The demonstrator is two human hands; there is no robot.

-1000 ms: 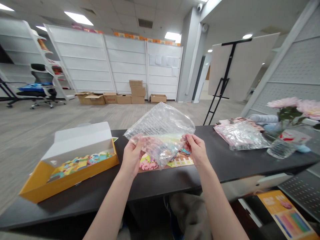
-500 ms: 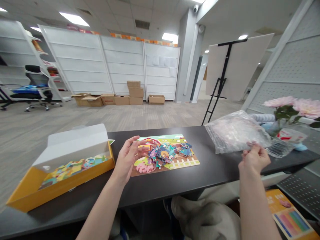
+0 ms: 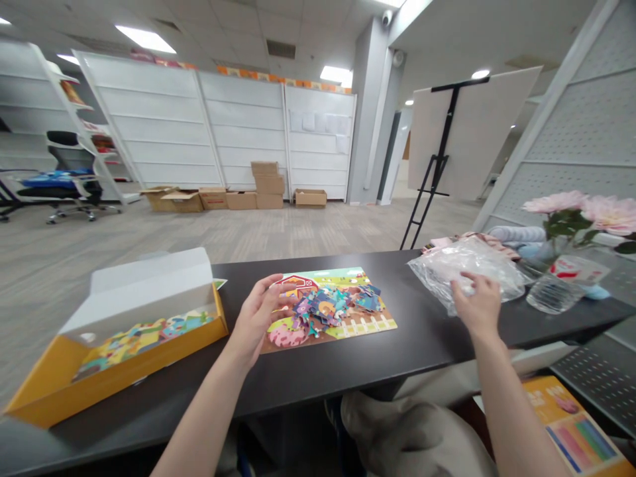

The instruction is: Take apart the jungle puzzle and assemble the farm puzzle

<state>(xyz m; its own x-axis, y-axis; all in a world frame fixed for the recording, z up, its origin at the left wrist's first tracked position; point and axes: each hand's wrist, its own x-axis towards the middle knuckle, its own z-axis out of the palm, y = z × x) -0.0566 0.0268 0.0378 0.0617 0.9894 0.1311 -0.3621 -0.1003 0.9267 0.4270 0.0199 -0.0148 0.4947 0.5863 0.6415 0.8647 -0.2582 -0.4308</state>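
My left hand (image 3: 258, 318) hovers at the left edge of a farm-picture board (image 3: 368, 324), its fingers apart and nothing in them. On that board lies a heap of loose jigsaw puzzle pieces (image 3: 325, 308), mostly blue, purple and teal. Over at the right, my right hand (image 3: 477, 301) is against a crumpled clear plastic bag (image 3: 437, 275), fingers spread. Left of the board stands an open yellow box (image 3: 163, 351) with a white raised lid, and more colourful puzzle pieces (image 3: 144, 338) lie inside it.
Behind the bag are folded cloths (image 3: 517, 235). A clear plastic container (image 3: 554, 291) and pink flowers (image 3: 609, 212) stand at the right end of the black table (image 3: 318, 371). Below on the right is an orange box (image 3: 571, 417). An easel (image 3: 437, 172) stands beyond the table.
My right hand has let go of the bag's edge, moved left and opened over it. The bag has settled lower, uncovering the cloths and container. My left hand has barely moved.
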